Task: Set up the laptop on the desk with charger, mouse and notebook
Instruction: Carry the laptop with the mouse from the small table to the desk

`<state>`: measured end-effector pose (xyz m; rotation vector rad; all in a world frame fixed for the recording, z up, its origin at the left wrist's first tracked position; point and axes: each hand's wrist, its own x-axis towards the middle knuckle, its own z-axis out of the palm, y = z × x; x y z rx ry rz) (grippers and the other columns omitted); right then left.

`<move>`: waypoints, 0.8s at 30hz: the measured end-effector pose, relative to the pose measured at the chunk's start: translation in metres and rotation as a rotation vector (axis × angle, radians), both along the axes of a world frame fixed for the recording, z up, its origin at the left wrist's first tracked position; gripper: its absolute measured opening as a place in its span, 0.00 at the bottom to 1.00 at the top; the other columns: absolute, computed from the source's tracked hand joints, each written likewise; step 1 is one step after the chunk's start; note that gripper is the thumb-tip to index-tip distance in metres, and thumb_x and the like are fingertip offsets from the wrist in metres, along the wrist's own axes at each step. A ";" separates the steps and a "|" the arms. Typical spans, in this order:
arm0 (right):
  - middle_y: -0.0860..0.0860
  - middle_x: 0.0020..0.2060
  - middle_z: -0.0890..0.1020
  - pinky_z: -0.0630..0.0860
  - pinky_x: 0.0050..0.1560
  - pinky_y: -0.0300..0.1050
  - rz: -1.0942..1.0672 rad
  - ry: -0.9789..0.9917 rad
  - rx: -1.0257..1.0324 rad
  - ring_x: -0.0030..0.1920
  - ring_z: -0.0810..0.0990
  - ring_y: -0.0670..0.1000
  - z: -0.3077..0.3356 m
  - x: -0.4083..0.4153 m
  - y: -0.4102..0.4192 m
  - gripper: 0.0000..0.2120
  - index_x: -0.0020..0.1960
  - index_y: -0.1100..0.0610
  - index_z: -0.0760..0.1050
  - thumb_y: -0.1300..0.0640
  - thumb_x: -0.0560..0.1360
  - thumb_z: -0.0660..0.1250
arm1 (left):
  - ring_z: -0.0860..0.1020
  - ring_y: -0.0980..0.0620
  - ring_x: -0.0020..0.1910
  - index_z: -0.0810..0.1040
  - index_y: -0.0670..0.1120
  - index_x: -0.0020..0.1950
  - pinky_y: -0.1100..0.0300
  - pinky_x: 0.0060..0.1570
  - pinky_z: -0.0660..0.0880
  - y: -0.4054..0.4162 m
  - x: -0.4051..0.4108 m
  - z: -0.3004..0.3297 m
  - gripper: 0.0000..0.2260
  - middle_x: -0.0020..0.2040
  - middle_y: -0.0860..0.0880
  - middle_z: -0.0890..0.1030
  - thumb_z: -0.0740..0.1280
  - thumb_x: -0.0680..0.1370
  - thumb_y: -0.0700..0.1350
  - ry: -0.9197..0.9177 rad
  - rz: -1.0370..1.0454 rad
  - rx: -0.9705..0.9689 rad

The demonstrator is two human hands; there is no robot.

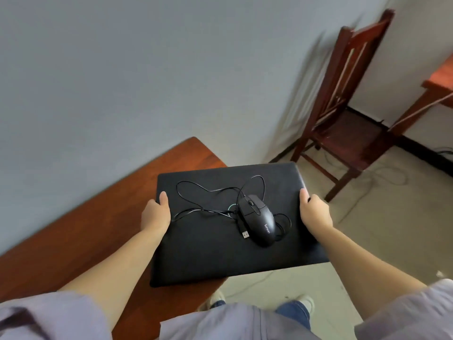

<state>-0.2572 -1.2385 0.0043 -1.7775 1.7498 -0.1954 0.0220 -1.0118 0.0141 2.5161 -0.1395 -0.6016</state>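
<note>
I saw the left hand (156, 215) and right hand (314, 211) gripping opposite side edges of a closed matte-black laptop (208, 253), partly above the reddish-brown wooden bench (85, 229). A black corded mouse (258, 220) lay on its lid, right of centre.

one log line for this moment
phase: carry | left hand: on laptop left edge | right hand: on right edge | mouse: on lid, unplugged | laptop: shut, partly over desk
</note>
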 end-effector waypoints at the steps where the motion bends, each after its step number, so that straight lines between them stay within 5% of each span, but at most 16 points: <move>1: 0.60 0.53 0.78 0.67 0.46 0.49 -0.069 -0.007 0.001 0.44 0.70 0.56 0.000 -0.028 -0.007 0.28 0.56 0.62 0.72 0.40 0.78 0.47 | 0.75 0.37 0.58 0.71 0.37 0.62 0.47 0.55 0.71 -0.026 -0.014 0.002 0.28 0.59 0.38 0.77 0.49 0.80 0.59 -0.001 -0.068 -0.004; 14: 0.64 0.57 0.78 0.70 0.51 0.52 -0.713 0.014 -0.047 0.57 0.76 0.63 0.016 -0.403 -0.086 0.28 0.57 0.64 0.73 0.40 0.78 0.49 | 0.71 0.36 0.64 0.68 0.38 0.67 0.45 0.63 0.68 -0.329 -0.320 0.014 0.28 0.66 0.37 0.73 0.51 0.79 0.59 0.110 -0.689 -0.085; 24: 0.65 0.59 0.76 0.70 0.58 0.54 -0.912 -0.005 -0.035 0.60 0.74 0.64 0.027 -0.567 -0.167 0.29 0.59 0.65 0.72 0.41 0.79 0.49 | 0.71 0.36 0.63 0.71 0.33 0.63 0.48 0.62 0.67 -0.492 -0.496 0.024 0.27 0.64 0.34 0.74 0.54 0.80 0.56 0.093 -0.924 -0.148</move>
